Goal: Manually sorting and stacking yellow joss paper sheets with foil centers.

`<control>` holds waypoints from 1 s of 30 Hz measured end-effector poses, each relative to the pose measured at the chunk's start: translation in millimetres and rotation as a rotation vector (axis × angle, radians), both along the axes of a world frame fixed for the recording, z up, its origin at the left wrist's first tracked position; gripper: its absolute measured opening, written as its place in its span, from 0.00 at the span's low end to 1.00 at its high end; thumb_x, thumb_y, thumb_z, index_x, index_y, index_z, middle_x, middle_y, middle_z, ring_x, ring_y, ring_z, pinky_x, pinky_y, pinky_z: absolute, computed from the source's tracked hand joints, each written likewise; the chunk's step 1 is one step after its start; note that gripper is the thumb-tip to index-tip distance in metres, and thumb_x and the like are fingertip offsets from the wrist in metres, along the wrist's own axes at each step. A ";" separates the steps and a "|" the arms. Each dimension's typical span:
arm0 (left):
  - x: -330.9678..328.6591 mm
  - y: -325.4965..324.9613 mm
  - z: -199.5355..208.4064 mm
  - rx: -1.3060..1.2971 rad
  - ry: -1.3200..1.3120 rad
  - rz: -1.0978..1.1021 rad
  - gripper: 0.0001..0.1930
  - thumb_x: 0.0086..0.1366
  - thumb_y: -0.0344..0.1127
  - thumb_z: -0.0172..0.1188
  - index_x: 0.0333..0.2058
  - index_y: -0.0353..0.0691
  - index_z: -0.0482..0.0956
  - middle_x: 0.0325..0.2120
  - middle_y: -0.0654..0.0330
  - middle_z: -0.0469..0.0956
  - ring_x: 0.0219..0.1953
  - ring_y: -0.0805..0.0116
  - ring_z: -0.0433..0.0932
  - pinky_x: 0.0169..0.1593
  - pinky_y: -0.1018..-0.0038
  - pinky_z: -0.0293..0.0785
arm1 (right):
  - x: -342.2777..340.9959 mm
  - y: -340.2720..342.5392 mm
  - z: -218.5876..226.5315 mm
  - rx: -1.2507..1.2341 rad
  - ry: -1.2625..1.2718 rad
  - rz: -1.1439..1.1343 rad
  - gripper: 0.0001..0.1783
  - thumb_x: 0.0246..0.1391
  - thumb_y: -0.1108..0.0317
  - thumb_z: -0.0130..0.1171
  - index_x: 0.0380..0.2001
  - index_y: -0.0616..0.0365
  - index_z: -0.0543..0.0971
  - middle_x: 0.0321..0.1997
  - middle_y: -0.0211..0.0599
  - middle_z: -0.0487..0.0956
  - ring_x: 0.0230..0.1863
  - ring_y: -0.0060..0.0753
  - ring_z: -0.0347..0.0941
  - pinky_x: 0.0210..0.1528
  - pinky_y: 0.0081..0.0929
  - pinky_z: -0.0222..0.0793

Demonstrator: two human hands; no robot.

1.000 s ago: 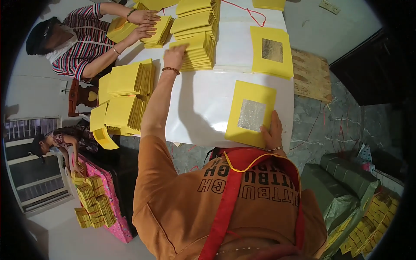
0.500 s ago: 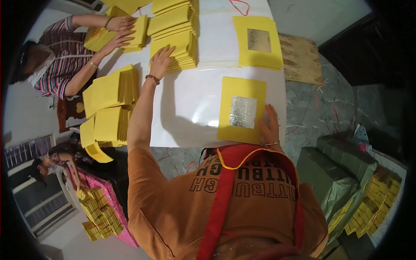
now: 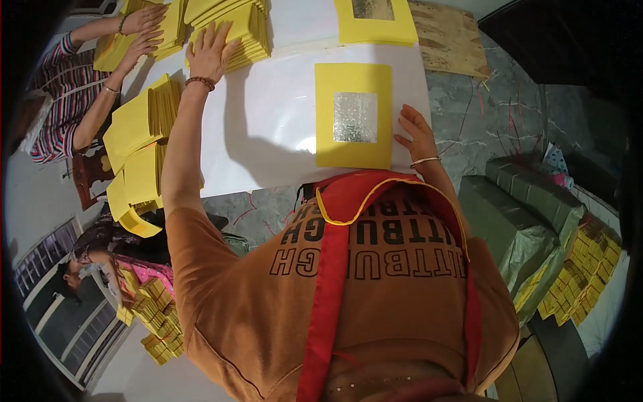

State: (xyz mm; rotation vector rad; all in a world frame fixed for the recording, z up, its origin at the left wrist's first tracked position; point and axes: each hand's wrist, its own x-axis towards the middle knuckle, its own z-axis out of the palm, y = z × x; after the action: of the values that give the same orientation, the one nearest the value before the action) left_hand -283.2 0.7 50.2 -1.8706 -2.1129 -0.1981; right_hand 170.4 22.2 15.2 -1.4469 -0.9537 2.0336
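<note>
1. The left hand (image 3: 209,55) is spread, its fingers fanned out over the near end of a yellow stack (image 3: 246,41) on the white tabletop (image 3: 281,110).
2. The right hand (image 3: 418,136) is held with its fingers loosely parted, just beside the right edge of a yellow sheet (image 3: 353,154) and apart from it; whether the tabletop is touched by its underside cannot be told from this angle.
3. The yellow sheet is laid flat near the front edge of the tabletop, between the two hands but much nearer the right one, with a silver panel (image 3: 355,117) set in its middle.
4. Beyond it, a second yellow sheet (image 3: 385,33) with a similar panel is partly cut off by the upper edge of the view.
5. At the left side of the tabletop, more yellow stacks (image 3: 132,127) are gathered.
6. At the upper left, another yellow stack (image 3: 173,30) is covered in part by a co-worker's hands (image 3: 140,45).
7. At the right, green wrapped packs (image 3: 512,211) are placed beside yellow bundles (image 3: 583,268).
</note>
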 end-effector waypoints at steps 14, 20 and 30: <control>249.6 -77.6 -63.0 -0.028 -0.352 -0.196 0.19 0.53 0.35 0.53 0.46 0.48 0.69 0.50 0.56 0.63 0.48 0.58 0.61 0.48 0.62 0.54 | -17.5 -2.2 -4.9 -0.027 0.055 0.034 0.27 0.48 0.66 0.54 0.53 0.57 0.62 0.51 0.34 0.66 0.44 0.27 0.67 0.42 0.25 0.65; 249.8 -70.3 -58.5 -0.002 -0.538 -0.186 0.19 0.53 0.34 0.55 0.46 0.45 0.69 0.42 0.57 0.69 0.43 0.58 0.65 0.45 0.65 0.60 | -42.1 -23.9 -7.4 0.409 0.202 0.155 0.37 0.45 0.65 0.56 0.58 0.58 0.52 0.51 0.41 0.64 0.50 0.37 0.63 0.48 0.30 0.62; 266.4 -37.8 -56.9 -0.067 -2.158 0.081 0.15 0.58 0.37 0.55 0.42 0.34 0.71 0.24 0.67 0.71 0.24 0.81 0.68 0.28 0.85 0.66 | -61.7 -35.0 -29.5 0.835 0.106 0.487 0.54 0.42 0.63 0.60 0.59 0.66 0.33 0.62 0.54 0.43 0.63 0.47 0.43 0.61 0.36 0.43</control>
State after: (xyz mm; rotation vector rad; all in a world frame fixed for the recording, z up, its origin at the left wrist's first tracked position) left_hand -16.8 -37.1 -6.7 -1.2402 -2.7815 -3.1892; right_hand 108.7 -12.9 -14.3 -0.6856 -1.9363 1.6140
